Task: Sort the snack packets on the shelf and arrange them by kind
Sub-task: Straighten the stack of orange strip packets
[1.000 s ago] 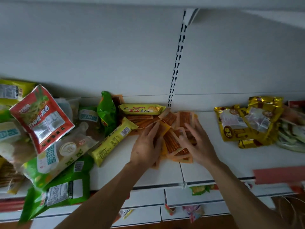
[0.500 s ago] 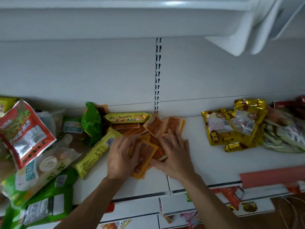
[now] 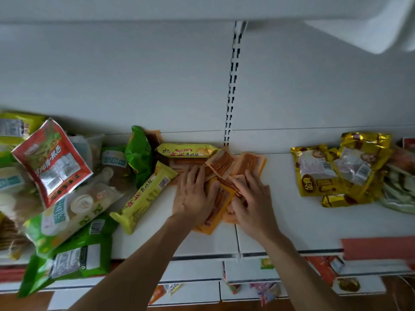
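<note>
Sorting is partway: gold packets (image 3: pixel 336 169) sit grouped at the right of the shelf (image 3: pixel 303 225), while a mixed heap (image 3: pixel 67 198) lies unsorted at the left. Mid-shelf, the left hand (image 3: pixel 193 196) presses flat on the orange strip packets (image 3: pixel 224 163). The right hand (image 3: pixel 253 203) curls its fingers onto them, grip unclear.

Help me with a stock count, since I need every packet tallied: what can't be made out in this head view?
All in the head view:
1. Orange packets: count unknown; left hand and right hand cover the pile.
2. Right hand's grip: curled fingers hide whether it pinches a packet.
3. Far-left packets: cut by the frame edge.
4. Pale packets beside gold packets: blurred, cut by right edge.
5. Lower-shelf packets: mostly hidden by shelf front.
</note>
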The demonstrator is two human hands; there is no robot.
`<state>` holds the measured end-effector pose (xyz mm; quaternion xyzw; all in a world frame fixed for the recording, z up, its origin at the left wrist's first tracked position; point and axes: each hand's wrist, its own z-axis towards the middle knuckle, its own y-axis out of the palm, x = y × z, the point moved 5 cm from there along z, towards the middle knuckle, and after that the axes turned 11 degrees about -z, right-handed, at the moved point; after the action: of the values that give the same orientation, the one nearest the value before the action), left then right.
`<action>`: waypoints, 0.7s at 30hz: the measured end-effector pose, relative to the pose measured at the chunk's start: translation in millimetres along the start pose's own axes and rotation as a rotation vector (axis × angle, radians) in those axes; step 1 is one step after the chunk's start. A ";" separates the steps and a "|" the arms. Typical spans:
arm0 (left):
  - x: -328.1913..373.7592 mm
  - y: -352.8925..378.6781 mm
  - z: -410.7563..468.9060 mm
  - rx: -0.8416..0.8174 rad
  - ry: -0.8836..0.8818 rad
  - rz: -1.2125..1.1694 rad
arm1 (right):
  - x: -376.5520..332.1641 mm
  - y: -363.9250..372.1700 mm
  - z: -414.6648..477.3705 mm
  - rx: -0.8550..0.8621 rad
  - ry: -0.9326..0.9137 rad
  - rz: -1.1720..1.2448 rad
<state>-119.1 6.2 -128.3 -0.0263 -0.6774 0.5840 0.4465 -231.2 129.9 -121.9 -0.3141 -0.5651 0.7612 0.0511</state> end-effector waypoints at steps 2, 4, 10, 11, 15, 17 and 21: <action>11.7 9.0 0.3 -0.012 0.027 -0.053 | 0.2 -4.5 0.6 0.011 0.013 0.037; 22.3 15.9 1.6 -0.021 0.063 -0.098 | 3.2 -11.4 2.1 0.068 0.041 0.051; -12.2 -13.9 8.1 0.217 -0.085 -0.258 | 1.6 -2.6 -0.8 -0.002 -0.019 -0.191; -21.2 -14.9 11.5 0.186 -0.147 -0.198 | 1.4 1.6 -1.6 -0.015 -0.025 -0.234; -17.6 -3.5 18.9 0.045 -0.180 0.045 | 4.9 5.2 -1.6 -0.005 -0.010 -0.229; -7.3 3.9 17.8 -0.015 -0.139 0.009 | 7.5 3.8 -1.6 0.006 0.004 -0.196; -7.6 -0.3 12.9 -0.017 -0.091 -0.172 | 5.6 -0.2 -2.1 0.033 0.017 -0.151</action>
<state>-122.6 -8.0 -131.3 0.0547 -0.7016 0.5385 0.4635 -234.6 134.2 -124.4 -0.2762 -0.5743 0.7615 0.1185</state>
